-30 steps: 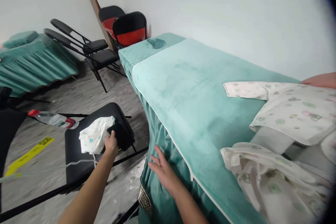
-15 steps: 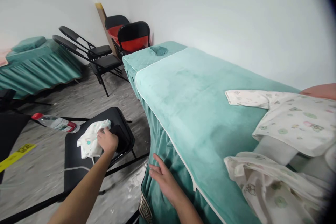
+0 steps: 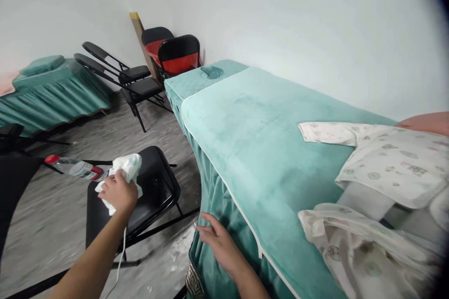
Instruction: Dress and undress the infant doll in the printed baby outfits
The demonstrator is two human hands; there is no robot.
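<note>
My left hand (image 3: 118, 192) is closed round a small white patterned cloth (image 3: 128, 166), lifted just above the seat of a black folding chair (image 3: 156, 189). A thin white cable (image 3: 119, 257) hangs below that wrist. My right hand (image 3: 217, 243) rests open, fingers spread, against the draped side of a teal massage bed (image 3: 252, 126). White patterned baby clothes lie on the bed at the right: one spread flat (image 3: 382, 159) and one crumpled nearer me (image 3: 361, 243).
A water bottle with a red cap (image 3: 75, 167) lies left of the chair. More black folding chairs (image 3: 136, 79) stand by the wall, two with red backs (image 3: 177, 56). A second teal bed (image 3: 52, 88) stands at far left. The floor is grey concrete.
My left hand let go of a dark flat object on the chair seat, gripped the white cloth and lifted it leftward. My right hand stayed against the bed's side.
</note>
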